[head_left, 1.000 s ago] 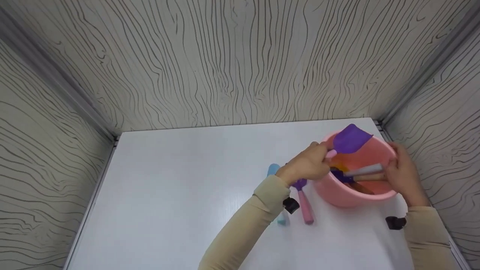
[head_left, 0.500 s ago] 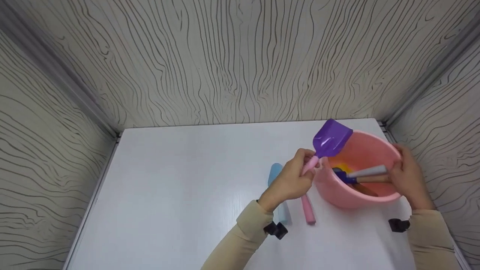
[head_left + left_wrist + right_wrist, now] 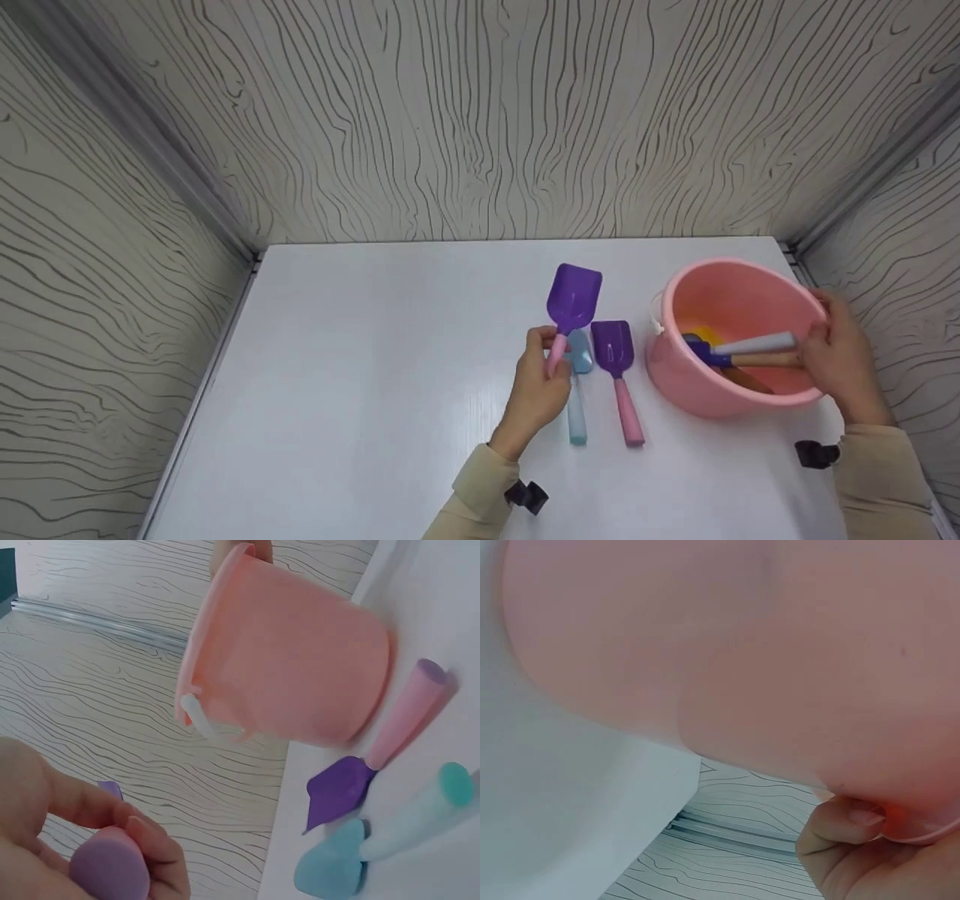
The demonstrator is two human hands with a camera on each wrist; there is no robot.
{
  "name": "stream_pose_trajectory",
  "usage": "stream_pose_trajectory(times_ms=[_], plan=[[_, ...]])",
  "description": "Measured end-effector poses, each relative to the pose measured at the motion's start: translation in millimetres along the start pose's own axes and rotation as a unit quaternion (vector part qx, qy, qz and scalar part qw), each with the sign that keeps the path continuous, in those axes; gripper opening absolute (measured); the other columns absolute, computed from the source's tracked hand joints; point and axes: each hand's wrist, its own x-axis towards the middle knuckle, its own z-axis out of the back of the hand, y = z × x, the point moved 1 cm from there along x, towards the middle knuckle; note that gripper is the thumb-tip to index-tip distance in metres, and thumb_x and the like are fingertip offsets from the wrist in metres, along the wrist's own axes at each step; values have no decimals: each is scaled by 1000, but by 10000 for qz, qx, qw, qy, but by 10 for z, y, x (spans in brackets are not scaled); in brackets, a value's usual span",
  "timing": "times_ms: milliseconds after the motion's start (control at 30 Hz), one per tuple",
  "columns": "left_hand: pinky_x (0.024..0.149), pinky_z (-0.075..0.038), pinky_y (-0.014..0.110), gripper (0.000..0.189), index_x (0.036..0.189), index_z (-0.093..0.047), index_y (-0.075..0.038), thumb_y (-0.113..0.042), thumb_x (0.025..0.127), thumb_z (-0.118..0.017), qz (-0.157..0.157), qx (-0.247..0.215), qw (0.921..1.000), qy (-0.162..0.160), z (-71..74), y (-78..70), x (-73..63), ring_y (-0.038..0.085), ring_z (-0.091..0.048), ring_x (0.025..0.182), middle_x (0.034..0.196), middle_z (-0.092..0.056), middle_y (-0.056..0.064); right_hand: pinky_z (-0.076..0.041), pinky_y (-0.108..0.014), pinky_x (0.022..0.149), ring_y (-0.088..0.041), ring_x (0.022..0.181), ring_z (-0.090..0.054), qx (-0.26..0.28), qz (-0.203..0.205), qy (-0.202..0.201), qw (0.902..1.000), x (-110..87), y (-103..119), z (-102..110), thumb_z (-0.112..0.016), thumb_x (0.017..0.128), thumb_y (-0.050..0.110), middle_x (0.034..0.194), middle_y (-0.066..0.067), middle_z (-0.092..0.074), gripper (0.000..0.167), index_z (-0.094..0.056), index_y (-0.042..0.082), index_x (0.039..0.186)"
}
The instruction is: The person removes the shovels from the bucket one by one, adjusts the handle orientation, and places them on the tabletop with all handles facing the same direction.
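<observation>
My left hand [image 3: 538, 386] grips the pink handle of a purple toy shovel [image 3: 574, 296], blade pointing away, over the table. Beneath and beside it lie a light blue toy shovel [image 3: 576, 420] and a second purple shovel [image 3: 615, 349] with a pink handle. In the left wrist view, the held handle's round end [image 3: 111, 870] faces the camera. On the right, my right hand [image 3: 844, 360] holds the rim of a pink bucket [image 3: 697, 390], which tilts toward me. Inside the bucket are a white handle [image 3: 754, 343], a wooden handle [image 3: 765, 361] and something yellow [image 3: 701, 334].
A white table [image 3: 360, 375] stretches away to the left. Wood-grain panels [image 3: 450, 135] enclose it at the back and both sides. The bucket's white carrying handle [image 3: 196, 714] hangs at its left side.
My left hand has drawn the purple shovel from over the bucket leftward, above the light blue one. The second purple shovel's blade is now uncovered. My right hand keeps its hold on the bucket rim.
</observation>
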Motion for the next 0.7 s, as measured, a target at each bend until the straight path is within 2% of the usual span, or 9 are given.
stream_pose_trajectory(times_ms=[167,300,400,533,633,700], plan=[[96,-54,36,43,140,-48,0,4,99,-55,255,215,9985,-428,16,238,-67,23,-65,112,124,-65,12,-35,-11,72,-52,122,-50,48,-107,93,9999,2,1,2,-31,109,8,148,-43,-46,56,-25,-3,164],[99,-55,44,41,139,-49,0,4,98,-57,373,268,9963,-733,1,378,-61,30,-67,114,122,-66,13,-35,-13,74,-50,123,-50,36,-168,80,9998,19,20,13,-31,111,10,150,-41,-46,56,-25,0,165],[99,-56,43,41,139,-50,-1,3,99,-57,548,301,9941,-882,-23,472,-56,26,-67,111,120,-67,11,-35,-15,77,-48,123,-50,10,-207,97,9997,29,26,19,-31,111,13,151,-39,-46,56,-24,2,166],[95,-55,40,40,139,-49,1,5,100,-56,629,359,9917,-1065,-61,591,-74,19,-63,106,120,-67,11,-37,-14,75,-46,121,-50,38,-215,145,9997,11,11,14,-31,112,13,151,-39,-45,56,-24,1,166],[97,-54,43,40,138,-50,3,8,99,-55,595,317,9900,-1238,-80,666,-88,24,-63,109,123,-65,16,-37,-12,73,-40,117,-51,50,-162,110,9998,-7,0,13,-31,111,12,150,-40,-46,56,-26,0,165],[102,-53,47,40,139,-50,4,8,99,-55,647,319,9884,-1335,-90,707,-98,27,-62,114,127,-64,18,-37,-12,74,-28,113,-53,17,-73,28,10000,-10,-4,11,-32,111,11,148,-40,-48,55,-28,-1,164]])
